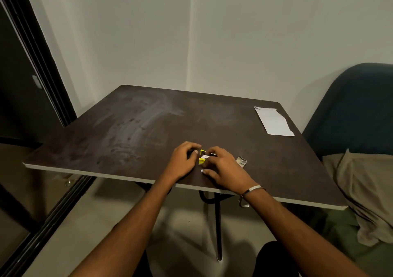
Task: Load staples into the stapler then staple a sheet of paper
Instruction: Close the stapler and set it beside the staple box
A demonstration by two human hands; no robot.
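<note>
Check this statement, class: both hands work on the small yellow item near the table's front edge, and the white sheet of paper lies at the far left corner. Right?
Not quite. The head view shows the sheet of paper at the table's far right corner. The left hand and right hand do work on the yellow item near the front edge.

Small yellow-black stapler (203, 157) near table edge, white paper (273, 121) far right
</note>
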